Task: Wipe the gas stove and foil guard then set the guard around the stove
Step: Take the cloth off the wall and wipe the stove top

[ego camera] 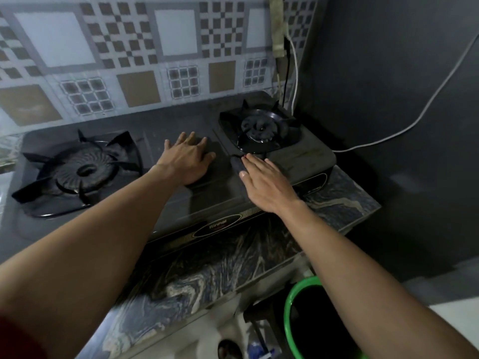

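A dark two-burner gas stove sits on a marbled counter. Its left burner grate and right burner grate are in place. My left hand lies flat on the stove top between the burners, fingers spread, holding nothing. My right hand rests palm-down just in front of the right burner, with a small dark cloth pinched between thumb and fingers against the stove. A shiny tile-patterned panel stands behind the stove; I cannot tell whether it is the foil guard or the wall.
The marbled counter runs in front of the stove and ends just right of it. A dark wall closes the right side, with a white cable and a black cable hanging. A green bucket stands on the floor below.
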A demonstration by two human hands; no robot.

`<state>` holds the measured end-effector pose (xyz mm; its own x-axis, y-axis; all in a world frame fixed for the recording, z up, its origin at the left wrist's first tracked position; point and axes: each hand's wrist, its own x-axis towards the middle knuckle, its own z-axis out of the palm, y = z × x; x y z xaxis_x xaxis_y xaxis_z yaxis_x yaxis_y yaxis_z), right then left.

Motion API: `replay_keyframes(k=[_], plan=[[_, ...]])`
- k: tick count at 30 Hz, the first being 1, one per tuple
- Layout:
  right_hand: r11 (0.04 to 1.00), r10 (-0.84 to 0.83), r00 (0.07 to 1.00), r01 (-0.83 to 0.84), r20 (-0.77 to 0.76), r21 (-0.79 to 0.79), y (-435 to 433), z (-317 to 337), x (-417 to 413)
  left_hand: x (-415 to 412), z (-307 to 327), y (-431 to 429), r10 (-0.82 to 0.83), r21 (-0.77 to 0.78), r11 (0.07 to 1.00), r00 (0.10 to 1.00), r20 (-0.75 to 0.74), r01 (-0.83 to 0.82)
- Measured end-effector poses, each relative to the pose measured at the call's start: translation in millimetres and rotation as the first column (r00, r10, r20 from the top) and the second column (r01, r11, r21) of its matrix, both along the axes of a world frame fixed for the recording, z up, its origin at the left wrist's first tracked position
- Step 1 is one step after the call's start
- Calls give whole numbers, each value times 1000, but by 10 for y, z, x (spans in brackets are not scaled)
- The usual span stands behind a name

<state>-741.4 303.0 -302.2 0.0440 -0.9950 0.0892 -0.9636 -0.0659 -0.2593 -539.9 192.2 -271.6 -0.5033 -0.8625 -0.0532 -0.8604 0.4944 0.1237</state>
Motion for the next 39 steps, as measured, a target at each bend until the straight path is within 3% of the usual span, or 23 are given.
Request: replay_keyframes(k=[9, 16, 23, 26, 31, 39], plan=[[996, -85, 996, 85, 14, 6, 24, 44, -669, -113, -4, 15, 12, 35, 999, 998, 54, -14], [968, -248, 968, 247, 25, 43, -28, 58, -1227, -153, 103, -48, 21, 63, 998, 1000, -15, -20], [921, -389, 918, 388, 76, 32, -274, 141, -1530, -191, 156, -105, 61, 79, 995, 998, 21, -62], [932, -361, 927, 357, 105, 57, -287, 159, -1547, -166, 141, -166, 53, 78, 995, 997, 58, -58], [968, -246, 969, 244, 30, 57, -210, 47, -1728, -94, 92, -201, 49, 128, 990, 996, 81, -59], [941, -338, 887, 306, 314, 147, -592, 128, -2069, -94, 12, -192, 46, 85, 995, 993, 106, -55]])
